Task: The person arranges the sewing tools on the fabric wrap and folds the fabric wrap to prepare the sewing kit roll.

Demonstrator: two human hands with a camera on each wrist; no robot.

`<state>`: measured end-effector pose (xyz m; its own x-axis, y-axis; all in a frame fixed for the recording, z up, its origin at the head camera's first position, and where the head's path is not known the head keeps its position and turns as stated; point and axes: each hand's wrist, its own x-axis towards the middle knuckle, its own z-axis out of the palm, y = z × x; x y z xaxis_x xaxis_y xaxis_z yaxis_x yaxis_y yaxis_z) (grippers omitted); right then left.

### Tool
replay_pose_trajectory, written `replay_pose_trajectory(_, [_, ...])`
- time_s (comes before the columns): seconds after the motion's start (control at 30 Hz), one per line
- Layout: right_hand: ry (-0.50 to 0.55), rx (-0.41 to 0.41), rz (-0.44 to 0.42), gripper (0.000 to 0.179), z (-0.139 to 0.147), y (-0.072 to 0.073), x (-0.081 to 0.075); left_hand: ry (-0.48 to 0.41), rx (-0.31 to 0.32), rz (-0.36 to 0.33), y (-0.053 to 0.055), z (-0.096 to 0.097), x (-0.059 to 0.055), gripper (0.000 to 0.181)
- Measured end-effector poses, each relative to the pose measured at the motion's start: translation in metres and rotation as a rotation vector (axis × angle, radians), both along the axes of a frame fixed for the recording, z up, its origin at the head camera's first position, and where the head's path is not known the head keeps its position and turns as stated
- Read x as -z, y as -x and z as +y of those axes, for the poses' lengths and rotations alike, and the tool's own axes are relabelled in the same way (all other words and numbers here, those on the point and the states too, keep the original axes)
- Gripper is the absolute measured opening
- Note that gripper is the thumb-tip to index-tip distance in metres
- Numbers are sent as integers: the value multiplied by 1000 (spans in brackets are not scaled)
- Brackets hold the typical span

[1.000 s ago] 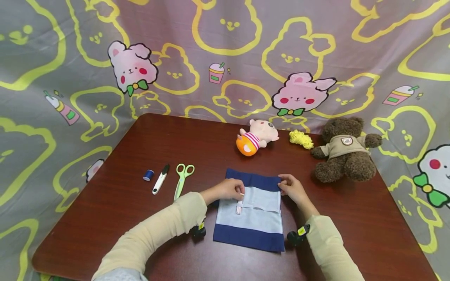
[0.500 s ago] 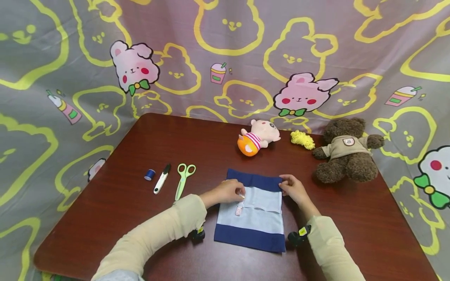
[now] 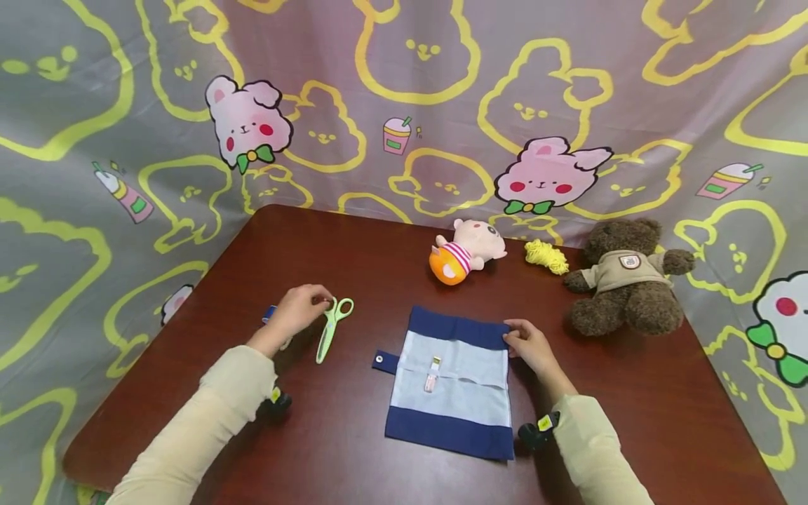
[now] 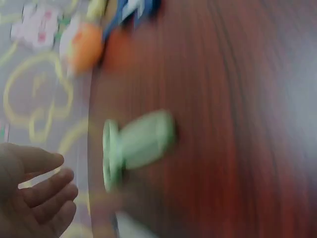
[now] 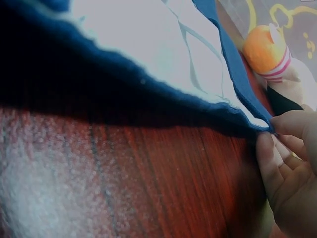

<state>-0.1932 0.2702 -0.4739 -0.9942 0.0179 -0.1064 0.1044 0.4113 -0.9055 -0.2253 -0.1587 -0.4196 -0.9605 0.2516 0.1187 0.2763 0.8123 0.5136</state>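
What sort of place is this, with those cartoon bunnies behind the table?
Probably an indoor craft or sewing corner: the wooden table holds green scissors and a bundle of yellow yarn, with a cartoon-print cloth hung behind it.

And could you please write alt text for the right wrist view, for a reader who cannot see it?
A right hand pinches the corner of a navy-edged pale cloth above a glossy reddish-brown wood-grain table. At the upper right, beyond the cloth, lies a plush toy in orange with pink-and-white stripes, before a gray backdrop with yellow outlines.
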Motion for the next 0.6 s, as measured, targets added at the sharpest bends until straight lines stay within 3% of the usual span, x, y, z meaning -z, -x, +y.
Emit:
replay_pose_trajectory(0.13, [0, 8, 5, 34, -1, -1, 0, 131, -120, -40, -5, -46, 2, 21])
replay_pose_trajectory(0.27, [-10, 18, -6, 34, 0, -1, -1, 222, -170, -128, -8, -70, 4, 32])
replay_pose_trajectory(0.4, [-17, 17, -10, 35, -1, -1, -1, 215, -152, -166, -8, -79, 8, 37])
replay_pose_trajectory(0.6, [-28, 11, -14, 36, -3, -1, -1, 170, -98, -124, -6, -83, 15, 31])
